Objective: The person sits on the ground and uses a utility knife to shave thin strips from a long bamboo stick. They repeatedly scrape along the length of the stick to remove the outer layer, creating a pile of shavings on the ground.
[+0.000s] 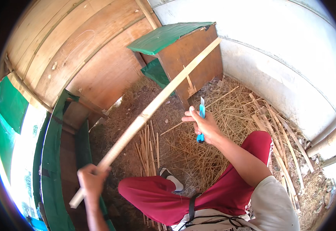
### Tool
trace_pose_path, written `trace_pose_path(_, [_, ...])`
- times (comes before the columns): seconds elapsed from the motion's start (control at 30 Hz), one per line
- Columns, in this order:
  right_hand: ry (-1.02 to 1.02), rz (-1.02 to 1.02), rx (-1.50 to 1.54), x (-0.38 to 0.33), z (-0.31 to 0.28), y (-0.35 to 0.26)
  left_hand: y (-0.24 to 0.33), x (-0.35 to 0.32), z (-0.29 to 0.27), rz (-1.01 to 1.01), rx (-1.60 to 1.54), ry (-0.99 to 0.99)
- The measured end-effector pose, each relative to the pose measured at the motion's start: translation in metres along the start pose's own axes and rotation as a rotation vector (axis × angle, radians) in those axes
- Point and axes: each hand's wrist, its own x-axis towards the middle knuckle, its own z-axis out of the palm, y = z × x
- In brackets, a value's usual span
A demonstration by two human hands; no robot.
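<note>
My left hand (91, 180) is closed round the lower end of a long pale bamboo strip (146, 112). The strip slants up to the right, its far end in front of the brown side of a wooden box. In my right hand (206, 126) is a blue utility knife (202, 114), held upright with a short length of blade showing at the top. The thumb presses against the knife and the other fingers reach out to the left. A gap separates the knife from the strip.
The wooden box (202, 61) with a green cover stands in the far corner. Thin split sticks (148, 148) lie before my crossed legs. Straw (225, 111) and longer bamboo strips (285, 142) spread along the white wall (283, 73). A green-covered wooden structure (54, 154) stands at left.
</note>
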Motion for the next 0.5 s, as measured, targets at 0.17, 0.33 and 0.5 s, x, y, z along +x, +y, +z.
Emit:
trace_pose_path(0.17, [-0.116, -0.201, 0.088, -0.010, 0.019, 0.024, -0.004, -0.093, 0.113, -0.155, -0.344, -0.026])
trace_pose_path(0.33, [0.072, -0.096, -0.014, -0.002, 0.009, 0.039, 0.041, -0.119, 0.141, -0.162, -0.280, -0.284])
trace_pose_path(0.5, [0.062, -0.013, -0.022, 0.005, -0.001, 0.038, 0.047, -0.130, 0.153, -0.123, -0.285, -0.432])
